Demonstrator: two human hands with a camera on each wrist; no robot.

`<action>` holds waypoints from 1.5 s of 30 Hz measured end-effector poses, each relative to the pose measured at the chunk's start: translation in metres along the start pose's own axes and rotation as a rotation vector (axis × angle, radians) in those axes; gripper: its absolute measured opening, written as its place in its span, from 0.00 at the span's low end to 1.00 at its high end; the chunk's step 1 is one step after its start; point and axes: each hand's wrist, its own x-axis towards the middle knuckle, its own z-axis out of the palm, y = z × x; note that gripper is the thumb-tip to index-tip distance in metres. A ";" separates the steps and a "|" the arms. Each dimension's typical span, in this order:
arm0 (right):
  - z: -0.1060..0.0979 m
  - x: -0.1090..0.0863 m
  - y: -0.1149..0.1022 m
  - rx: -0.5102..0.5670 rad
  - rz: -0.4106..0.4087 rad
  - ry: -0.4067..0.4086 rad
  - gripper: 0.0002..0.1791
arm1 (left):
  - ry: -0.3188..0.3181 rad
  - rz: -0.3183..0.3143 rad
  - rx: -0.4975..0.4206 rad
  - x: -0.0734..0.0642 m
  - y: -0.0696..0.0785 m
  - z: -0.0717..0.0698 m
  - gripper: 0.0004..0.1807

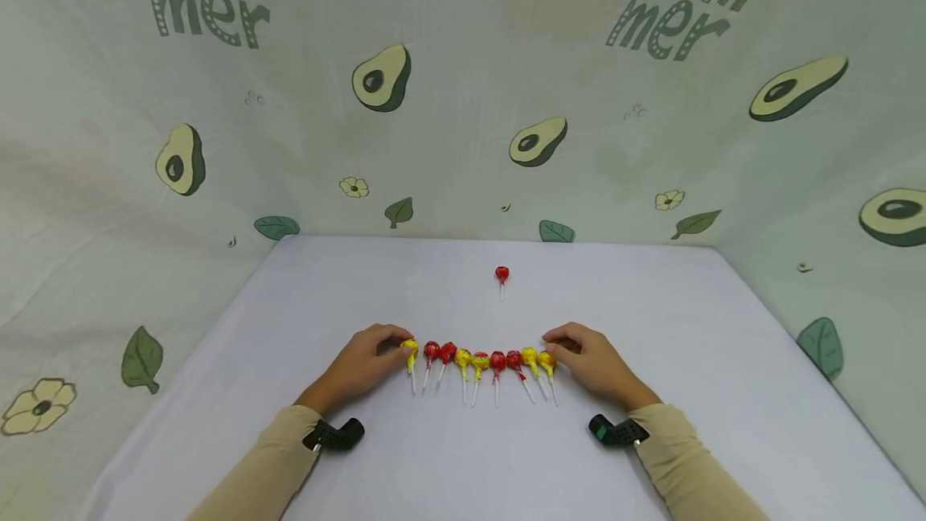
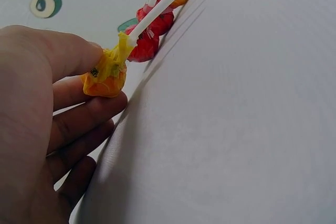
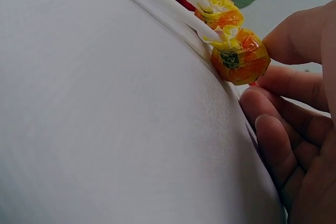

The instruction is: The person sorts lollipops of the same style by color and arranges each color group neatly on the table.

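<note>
Red and yellow wrapped lollipops lie side by side in a slightly curved row, sticks toward the person. At the row's left end, my left hand (image 1: 365, 366) pinches a yellow lollipop (image 2: 106, 80) by its candy head, between thumb and fingers. The other end has a yellow lollipop (image 3: 242, 59) whose head my right hand (image 1: 596, 364) holds between thumb and index finger; its remaining fingers are loosely bent. Between the hands are red lollipops (image 1: 497, 360) and more yellow lollipops (image 1: 463, 358), heads close together.
A single red lollipop (image 1: 502, 272) lies apart, farther back on the white table (image 1: 347, 280). Behind the table hangs a cloth (image 1: 448, 175) printed with avocados and leaves. Each wrist wears a black strapped device (image 1: 336, 434).
</note>
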 end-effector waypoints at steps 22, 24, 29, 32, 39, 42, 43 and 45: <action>0.004 -0.005 0.004 0.004 -0.001 0.019 0.12 | 0.001 -0.027 -0.006 0.000 -0.004 0.004 0.13; 0.005 -0.006 0.004 0.007 0.004 0.018 0.11 | 0.003 -0.039 -0.033 0.000 -0.005 0.004 0.13; 0.004 -0.007 0.002 0.017 -0.007 0.014 0.12 | 0.017 -0.056 -0.138 0.002 -0.007 0.002 0.14; 0.003 -0.008 0.001 0.025 -0.014 0.023 0.12 | 0.028 -0.052 -0.178 0.005 -0.006 0.000 0.14; 0.003 -0.010 0.003 0.038 -0.002 0.012 0.12 | 0.025 -0.040 -0.177 0.016 0.005 0.003 0.14; 0.001 -0.010 0.005 0.045 -0.006 0.009 0.12 | 0.019 -0.024 -0.170 0.027 0.016 0.005 0.14; 0.000 -0.010 0.006 0.048 -0.014 0.009 0.12 | 0.016 -0.019 -0.164 0.031 0.020 0.006 0.14; -0.003 -0.010 0.007 0.062 -0.038 0.008 0.12 | 0.012 -0.017 -0.158 0.040 0.027 0.007 0.14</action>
